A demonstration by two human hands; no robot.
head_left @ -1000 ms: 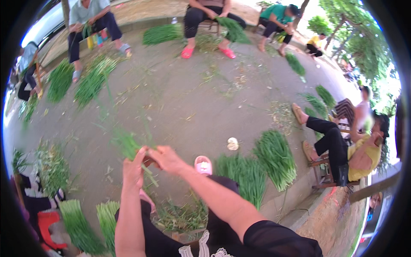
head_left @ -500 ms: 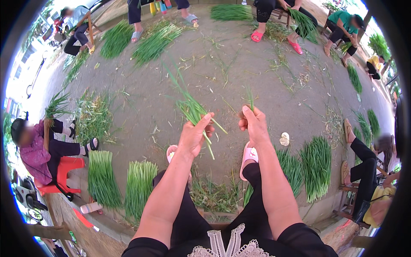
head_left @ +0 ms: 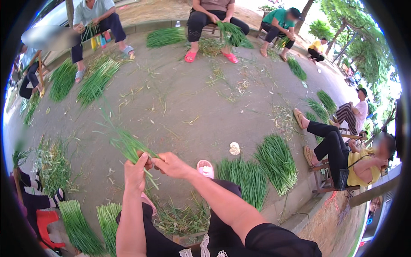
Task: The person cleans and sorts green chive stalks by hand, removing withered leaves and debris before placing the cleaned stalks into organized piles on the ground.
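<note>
Slender green stalks, both hands pinching

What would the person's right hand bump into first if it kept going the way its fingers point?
The right hand points left, and its fingertips already meet the bunch of green stalks held in the left hand. So the stalks come first, then the left hand's fingers right behind them.

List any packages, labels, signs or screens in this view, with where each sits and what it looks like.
No signs, labels or screens show.
Small clear bottle: far kerb, between two seated people; pale cap, too small to see more.
Yellow container: beside the legs of the seated person at the upper left; upright, plain yellow.
Flat pale object: on the bare ground ahead of the right hand; cannot tell whether it is a wrapper.
</note>
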